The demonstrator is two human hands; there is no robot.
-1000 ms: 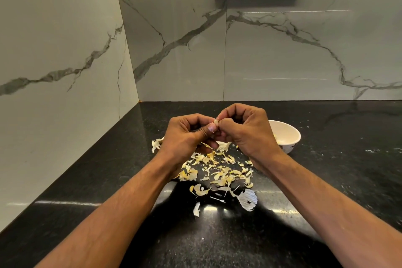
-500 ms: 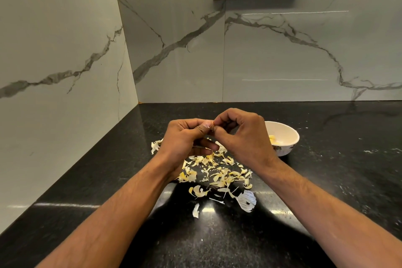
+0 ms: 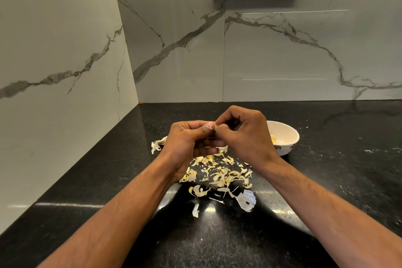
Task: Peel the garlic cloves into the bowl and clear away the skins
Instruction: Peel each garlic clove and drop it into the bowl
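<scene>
A: Where is the clove?
B: It is tucked between the two hands, up above the surface (image 3: 326, 180). You can barely see it. Only a tiny pale bit shows where the fingertips meet.

A: What is the left hand (image 3: 187, 143) doing?
B: Its fingers are curled in and its thumb pinches the clove.

A: And the right hand (image 3: 245, 137)?
B: It is curled too. Its fingertips pinch the same spot, touching the left thumb.

A: Where are the skins (image 3: 219, 172)?
B: They lie in a loose pile right under both hands, and some sit nearer to the person. One bit pokes out to the left of the left hand.

A: And the bowl (image 3: 287, 139)?
B: It is just behind the right hand, a little to its right. Something yellow lies inside it.
</scene>
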